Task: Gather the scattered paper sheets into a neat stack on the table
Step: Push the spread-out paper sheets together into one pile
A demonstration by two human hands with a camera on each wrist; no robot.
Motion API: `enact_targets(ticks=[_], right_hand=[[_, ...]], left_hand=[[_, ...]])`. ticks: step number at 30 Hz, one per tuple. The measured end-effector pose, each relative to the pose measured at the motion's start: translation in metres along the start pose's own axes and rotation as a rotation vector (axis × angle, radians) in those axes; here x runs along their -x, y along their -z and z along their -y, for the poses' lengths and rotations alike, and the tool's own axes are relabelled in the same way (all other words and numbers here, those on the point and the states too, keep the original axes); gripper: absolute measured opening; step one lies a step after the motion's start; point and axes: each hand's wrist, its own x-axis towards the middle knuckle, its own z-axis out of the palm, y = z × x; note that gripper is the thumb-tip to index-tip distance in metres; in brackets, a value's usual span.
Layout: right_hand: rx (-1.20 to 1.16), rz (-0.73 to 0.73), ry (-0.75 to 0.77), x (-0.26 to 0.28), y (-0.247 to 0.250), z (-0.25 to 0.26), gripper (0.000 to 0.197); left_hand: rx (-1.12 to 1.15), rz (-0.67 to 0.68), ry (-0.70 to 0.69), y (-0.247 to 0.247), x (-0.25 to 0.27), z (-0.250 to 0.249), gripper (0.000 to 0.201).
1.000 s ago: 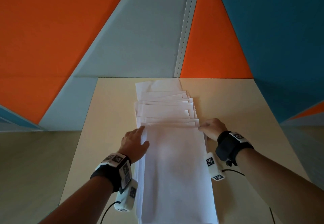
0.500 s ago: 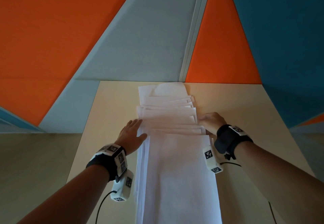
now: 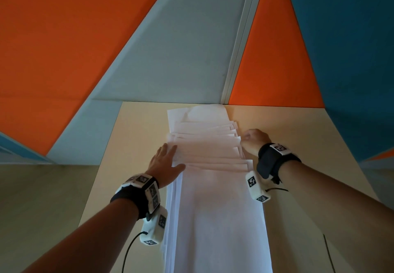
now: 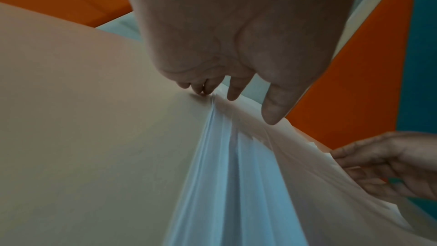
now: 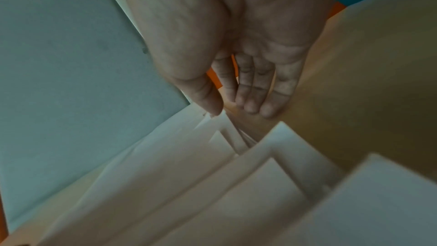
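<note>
Several white paper sheets [image 3: 213, 198] lie overlapped in a long row down the middle of the beige table [image 3: 132, 144], their far ends fanned like steps. My left hand [image 3: 170, 155] lies flat with straight fingers against the row's left edge; in the left wrist view its fingertips [image 4: 208, 89] touch that edge and the thumb hovers over the sheets [image 4: 236, 184]. My right hand [image 3: 248, 139] is at the right edge. In the right wrist view its thumb touches a sheet corner [image 5: 212, 119] and its fingers [image 5: 260, 104] rest on the table beside the sheets [image 5: 212, 184].
Wall panels in orange [image 3: 64, 38], grey [image 3: 181, 59] and blue [image 3: 351, 38] rise right behind the table's far edge. Bare tabletop lies left and right of the row. A black cable [image 3: 128, 249] hangs from the left wrist camera.
Both hands have slid farther up the row, away from me. The fanned far sheets are pushed closer together toward the wall.
</note>
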Motion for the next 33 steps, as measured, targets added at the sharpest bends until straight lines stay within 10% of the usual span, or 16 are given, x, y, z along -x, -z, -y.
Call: enact_targets(ticks=[15,21,33], right_hand=[[0.527,0.173,0.357,-0.039,-0.015,0.035,0.07],[0.638,-0.003,0.467,-0.031,-0.02,0.031,0.058],[0.694,0.052,0.47,-0.022,-0.029,0.039,0.072]], left_hand=[[-0.24,0.049,-0.137,0.003,-0.012,-0.003,0.065],[-0.317,-0.051,-0.157,0.01,0.001,-0.001,0.056],[-0.385,0.06,-0.187,-0.01,0.009,-0.005,0.057]])
